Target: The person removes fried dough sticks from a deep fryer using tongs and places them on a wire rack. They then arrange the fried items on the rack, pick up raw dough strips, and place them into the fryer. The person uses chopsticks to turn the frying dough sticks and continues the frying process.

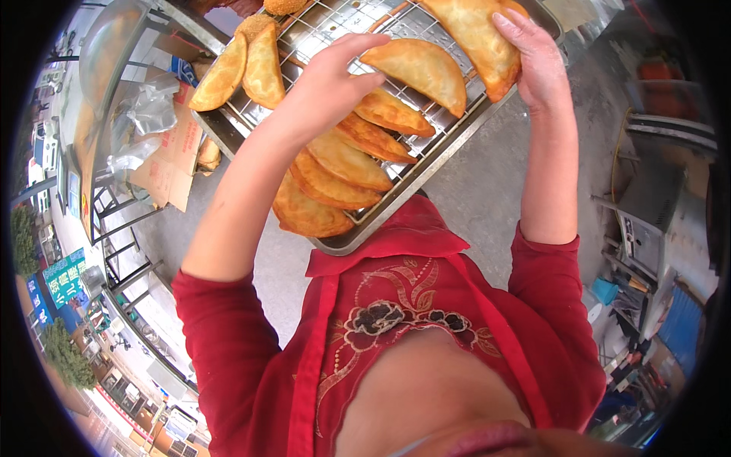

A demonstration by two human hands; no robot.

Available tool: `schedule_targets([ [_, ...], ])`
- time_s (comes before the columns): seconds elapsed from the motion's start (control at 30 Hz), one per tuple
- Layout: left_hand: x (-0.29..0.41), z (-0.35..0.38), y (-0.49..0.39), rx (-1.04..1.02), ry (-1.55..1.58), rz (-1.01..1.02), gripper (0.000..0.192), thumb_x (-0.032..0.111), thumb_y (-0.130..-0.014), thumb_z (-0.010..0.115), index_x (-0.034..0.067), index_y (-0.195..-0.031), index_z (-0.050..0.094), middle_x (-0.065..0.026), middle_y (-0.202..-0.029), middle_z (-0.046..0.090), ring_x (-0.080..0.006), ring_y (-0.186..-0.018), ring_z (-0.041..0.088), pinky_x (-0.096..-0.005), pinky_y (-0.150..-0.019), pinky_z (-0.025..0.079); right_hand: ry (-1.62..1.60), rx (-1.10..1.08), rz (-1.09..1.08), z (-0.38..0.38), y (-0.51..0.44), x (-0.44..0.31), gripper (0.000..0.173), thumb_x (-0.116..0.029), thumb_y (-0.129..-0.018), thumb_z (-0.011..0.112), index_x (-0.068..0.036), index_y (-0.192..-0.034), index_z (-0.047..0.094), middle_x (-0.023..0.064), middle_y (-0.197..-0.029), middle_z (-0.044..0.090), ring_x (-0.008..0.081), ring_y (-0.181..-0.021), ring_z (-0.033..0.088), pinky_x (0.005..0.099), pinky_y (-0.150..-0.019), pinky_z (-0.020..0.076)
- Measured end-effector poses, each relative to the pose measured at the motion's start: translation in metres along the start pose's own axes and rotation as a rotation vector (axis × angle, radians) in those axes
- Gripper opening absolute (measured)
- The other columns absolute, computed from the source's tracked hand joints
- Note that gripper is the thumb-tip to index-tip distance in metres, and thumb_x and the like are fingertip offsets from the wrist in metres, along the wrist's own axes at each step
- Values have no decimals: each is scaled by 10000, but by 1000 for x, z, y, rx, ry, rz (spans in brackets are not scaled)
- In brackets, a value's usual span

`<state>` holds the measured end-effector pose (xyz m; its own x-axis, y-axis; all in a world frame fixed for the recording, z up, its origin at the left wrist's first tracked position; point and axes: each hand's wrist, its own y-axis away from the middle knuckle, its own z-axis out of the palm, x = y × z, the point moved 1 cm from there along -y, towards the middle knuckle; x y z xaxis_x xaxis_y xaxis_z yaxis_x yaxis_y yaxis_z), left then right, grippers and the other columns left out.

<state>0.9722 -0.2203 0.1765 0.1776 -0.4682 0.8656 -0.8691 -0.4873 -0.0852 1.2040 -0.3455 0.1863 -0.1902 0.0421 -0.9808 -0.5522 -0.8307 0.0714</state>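
Observation:
My right hand (539, 63) grips a large golden half-moon fried pastry (465, 34) by its right side, thumb on top. My left hand (342, 74) reaches over the wire rack (337, 25) with thumb and finger spread. Its fingertips are near the left tip of another fried pastry (420, 71), and whether they touch it is unclear. Below that hand several browned fried pastries (351, 154) overlap in a slanting row on the rack. The rack sits in a metal tray (411, 185), and my left forearm hides part of it.
Two fried pastries (243, 71) lean at the tray's left corner, beside crumb-coated round pieces (257, 25). A cardboard box (171, 154) and clear plastic bags (151, 105) lie left of the tray. Metal equipment (648, 234) stands to the right. Grey floor (480, 154) shows below.

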Motion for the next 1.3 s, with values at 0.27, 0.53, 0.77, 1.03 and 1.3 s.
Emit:
schedule_targets([
  [0.27,-15,32,-72,-238,-119,-136,349,95,-881,575,71,-1227,611,-102,-1174,592,-237,-1104,567,-337,-976,434,459,118,-127,-12,-5,25,353,-194,-908,637,13,-1194,619,84,-1057,686,145,-934,627,278,-861,482],
  [0.53,-4,16,-17,-195,-39,133,248,-90,-782,618,36,-983,690,-45,-993,550,-187,-987,567,-282,-883,446,815,-53,-537,30,35,47,322,-172,-906,593,-27,-1193,614,161,-1110,647,343,-1024,611,370,-916,480],
  [0.77,-2,4,-1,-106,-16,164,252,-102,-782,618,60,-952,711,-54,-920,585,-230,-912,598,-320,-842,479,751,-194,-415,32,56,56,398,-186,-908,560,-67,-1287,576,200,-1284,550,363,-1171,526,403,-1018,408],
  [1.03,0,-47,62,-4,-137,-20,226,-106,-782,604,27,-955,661,-57,-1059,605,-189,-1040,581,-296,-929,442,904,-213,-483,35,60,54,353,-139,-948,518,-37,-1278,590,148,-1294,574,297,-1186,540,345,-1026,392],
  [1.3,15,-37,100,-114,-228,124,250,-78,-677,698,31,-876,592,-89,-987,562,-291,-994,533,-369,-863,460,849,-192,-706,56,80,42,422,-158,-772,744,-33,-1165,655,150,-1210,614,327,-1079,575,396,-940,457],
])
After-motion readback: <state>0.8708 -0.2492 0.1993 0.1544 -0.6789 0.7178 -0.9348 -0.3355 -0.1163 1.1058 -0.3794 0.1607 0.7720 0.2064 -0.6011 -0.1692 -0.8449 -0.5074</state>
